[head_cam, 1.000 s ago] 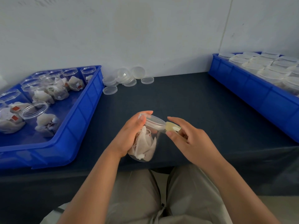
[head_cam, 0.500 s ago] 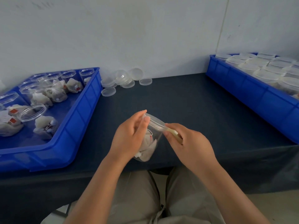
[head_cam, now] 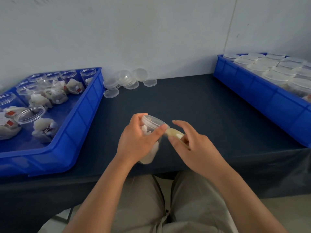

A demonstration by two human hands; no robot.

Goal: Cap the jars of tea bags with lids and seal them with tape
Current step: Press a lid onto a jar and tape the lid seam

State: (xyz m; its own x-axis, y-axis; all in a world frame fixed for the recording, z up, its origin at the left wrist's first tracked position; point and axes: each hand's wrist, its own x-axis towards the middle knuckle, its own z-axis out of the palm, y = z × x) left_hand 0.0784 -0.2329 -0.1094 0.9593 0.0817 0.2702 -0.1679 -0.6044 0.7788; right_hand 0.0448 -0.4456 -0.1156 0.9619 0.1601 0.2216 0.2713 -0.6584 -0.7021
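My left hand (head_cam: 136,140) grips a clear plastic jar (head_cam: 152,122) of tea bags, tilted, over the table's front edge. A clear lid sits on the jar's mouth. A yellowish strip of tape (head_cam: 174,132) runs from the lid's rim to my right hand (head_cam: 193,145), which pinches the strip between thumb and fingers. The jar's lower part is mostly hidden behind my left hand.
A blue bin (head_cam: 80,115) on the left holds open jars with tea bags (head_cam: 44,129). Loose clear lids (head_cam: 125,80) lie by the wall. A second blue bin (head_cam: 262,91) on the right holds several lidded jars (head_cam: 276,75). The table has a dark cloth (head_cam: 193,101).
My left hand has turned the jar and wrapped further round it. My right hand has drawn the tape strip out to the right of the lid rim.
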